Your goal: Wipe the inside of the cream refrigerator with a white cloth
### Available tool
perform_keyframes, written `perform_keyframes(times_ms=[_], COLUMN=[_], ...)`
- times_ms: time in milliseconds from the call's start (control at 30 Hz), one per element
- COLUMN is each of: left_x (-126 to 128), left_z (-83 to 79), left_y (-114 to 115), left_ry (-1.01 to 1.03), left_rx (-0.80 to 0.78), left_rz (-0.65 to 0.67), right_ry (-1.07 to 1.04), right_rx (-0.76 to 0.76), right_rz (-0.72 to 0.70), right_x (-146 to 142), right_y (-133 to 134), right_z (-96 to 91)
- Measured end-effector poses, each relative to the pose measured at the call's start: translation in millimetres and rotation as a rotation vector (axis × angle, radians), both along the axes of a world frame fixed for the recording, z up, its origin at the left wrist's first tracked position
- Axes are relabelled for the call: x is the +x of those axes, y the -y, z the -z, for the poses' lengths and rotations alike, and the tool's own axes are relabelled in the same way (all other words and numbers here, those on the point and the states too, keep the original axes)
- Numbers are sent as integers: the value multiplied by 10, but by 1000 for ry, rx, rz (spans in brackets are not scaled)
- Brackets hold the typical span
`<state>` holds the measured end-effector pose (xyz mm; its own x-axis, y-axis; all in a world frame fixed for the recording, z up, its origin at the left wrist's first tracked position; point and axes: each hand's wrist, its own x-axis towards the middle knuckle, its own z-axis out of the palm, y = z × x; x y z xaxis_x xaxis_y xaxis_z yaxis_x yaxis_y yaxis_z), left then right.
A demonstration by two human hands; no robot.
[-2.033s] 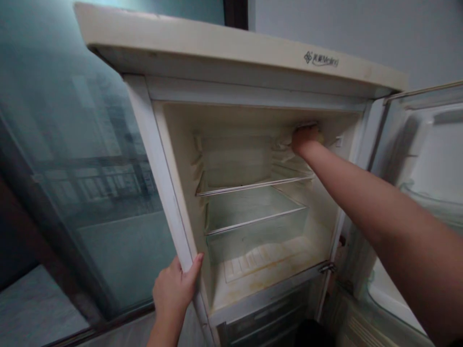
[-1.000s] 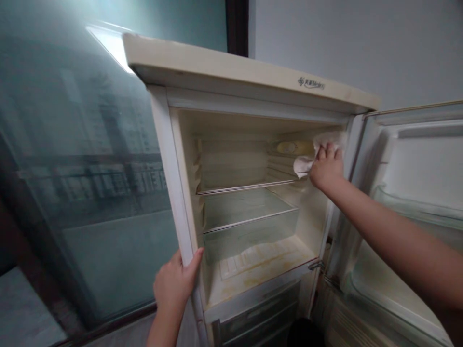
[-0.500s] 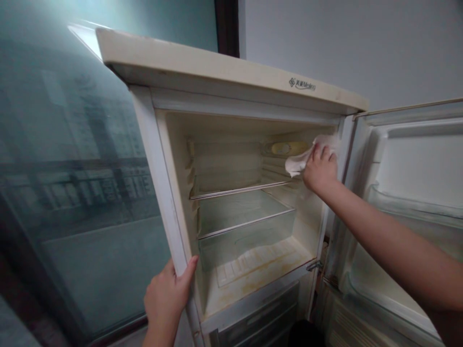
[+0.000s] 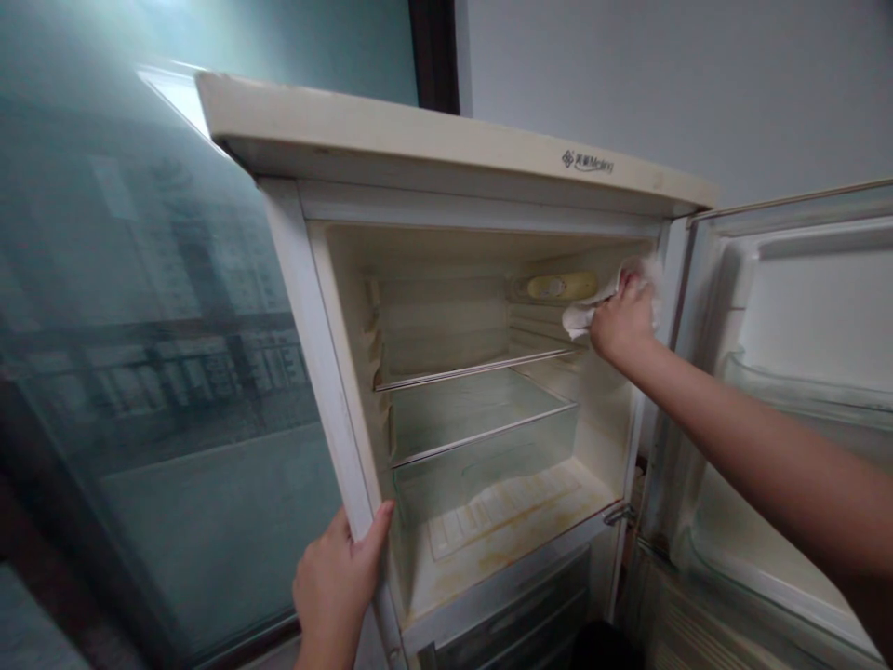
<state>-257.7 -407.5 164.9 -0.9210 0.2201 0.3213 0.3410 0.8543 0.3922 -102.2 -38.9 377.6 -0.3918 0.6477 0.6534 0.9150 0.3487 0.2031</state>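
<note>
An open refrigerator [image 4: 446,140] with yellowed cream surfaces stands in front of me. My right hand [image 4: 624,316] is closed on a white cloth [image 4: 581,320], pressing it to the upper right inner wall near the front edge. Part of the cloth is hidden behind my fingers. Just left of it is the yellow oval lamp cover [image 4: 562,286]. My left hand [image 4: 339,577] clasps the left front edge of the cabinet, thumb on the inner side and fingers out of sight around the outside.
Two glass shelves [image 4: 481,368] cross the compartment, above a stained floor [image 4: 509,558]. The refrigerator door [image 4: 816,307] is swung wide to the right. Drawers [image 4: 516,614] sit below. A frosted window [image 4: 174,326] is close on the left.
The view has shifted slightly, so the refrigerator appears a little lower and farther right. My right hand and the cloth have moved slightly toward the front edge. My left hand keeps its hold.
</note>
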Motion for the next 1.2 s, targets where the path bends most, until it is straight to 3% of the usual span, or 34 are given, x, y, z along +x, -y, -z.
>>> perform_keyframes(times_ms=[267, 433, 533, 767, 1000, 1200], left_x=[34, 34, 30, 29, -19, -77], left_z=[-29, -32, -28, 6, 60, 155], left_y=[-7, -9, -7, -11, -8, 22], left_ry=[16, 21, 15, 35, 22, -24], left_rx=[12, 13, -4, 15, -13, 78], left_rz=[3, 1, 13, 7, 6, 43], right_ry=[-70, -207, -297, -121, 109, 135], right_rx=[20, 59, 105, 226, 313, 181], right_rz=[-66, -397, -495, -550, -507, -498], right_x=[-77, -85, -112, -446, -1001, -1544], right_y=[-180, -190, -266, -514, -676, -704], right_z=[118, 43, 37, 111, -229, -481])
